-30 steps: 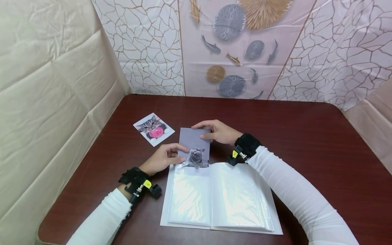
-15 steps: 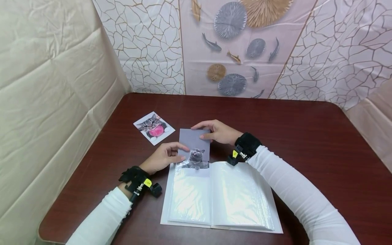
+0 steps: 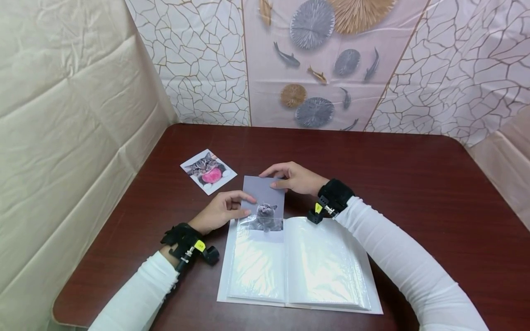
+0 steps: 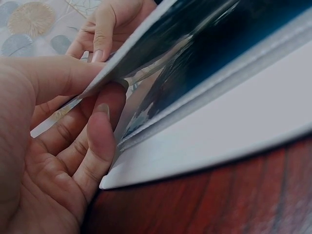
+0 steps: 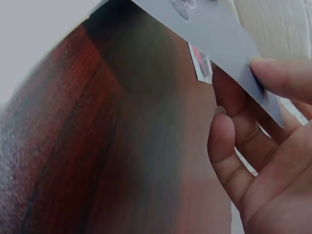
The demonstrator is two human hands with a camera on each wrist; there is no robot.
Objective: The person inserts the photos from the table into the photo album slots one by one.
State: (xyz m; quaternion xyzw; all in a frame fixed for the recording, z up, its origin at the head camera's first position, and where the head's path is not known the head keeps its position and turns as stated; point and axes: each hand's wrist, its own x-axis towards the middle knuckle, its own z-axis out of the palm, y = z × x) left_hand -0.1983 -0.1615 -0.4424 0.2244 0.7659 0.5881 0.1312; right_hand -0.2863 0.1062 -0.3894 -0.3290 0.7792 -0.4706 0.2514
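A grey photo of a cat [image 3: 265,195] stands partly inside the clear pocket of the left page of a photo album [image 3: 331,264], which lies spread open on the table. My right hand [image 3: 297,178] pinches the photo near its upper right corner, thumb on the picture side and fingers behind, as the right wrist view shows. At the top left corner of the page, my left hand [image 3: 221,211] pinches the edge of the plastic sleeve [image 4: 131,68] between thumb and fingers. The photo's lower end shows through the clear plastic.
A second photo, a cat with a pink ball [image 3: 208,171], lies at an angle on the dark red table [image 3: 393,184], beyond the left hand. A patterned cloth [image 3: 207,64] hangs behind the table, and a cream cloth [image 3: 74,138] hangs at the left.
The grey cat photo has slid a little deeper into the pocket, towards the person. Both hands keep their grips almost in place, and the head view has tilted slightly.
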